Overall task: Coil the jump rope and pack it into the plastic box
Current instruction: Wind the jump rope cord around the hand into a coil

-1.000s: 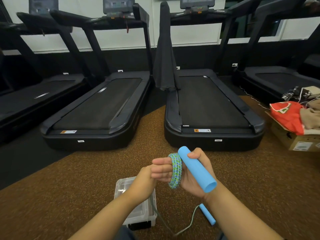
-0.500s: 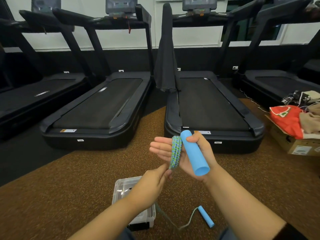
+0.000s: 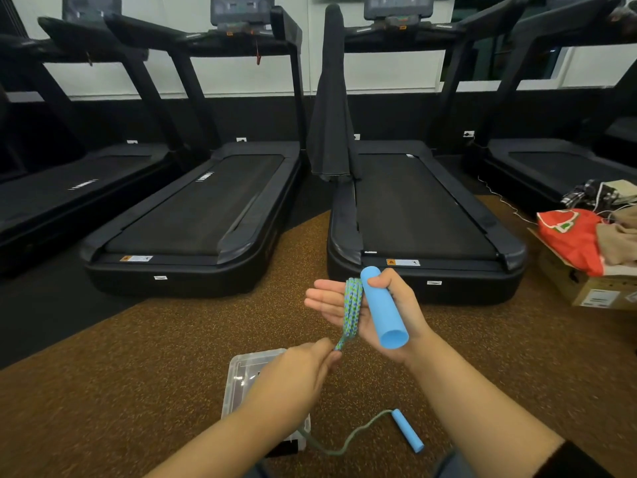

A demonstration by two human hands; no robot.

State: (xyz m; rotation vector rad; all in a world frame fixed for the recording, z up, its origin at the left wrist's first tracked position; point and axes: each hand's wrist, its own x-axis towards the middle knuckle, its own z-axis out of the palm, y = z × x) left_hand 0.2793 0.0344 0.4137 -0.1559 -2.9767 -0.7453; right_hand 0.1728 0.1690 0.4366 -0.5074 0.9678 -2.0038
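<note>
The right hand (image 3: 386, 312) is raised above the plastic box (image 3: 248, 377), its thumb pinning a blue handle (image 3: 384, 307) against the palm, with the green-blue rope (image 3: 353, 307) looped around its flat fingers. The left hand (image 3: 300, 370), over the box, pinches the rope just below the loops. A second handle (image 3: 407, 430) lies on the brown floor (image 3: 120, 391) right of the box, its rope trailing to the box's near corner.
</note>
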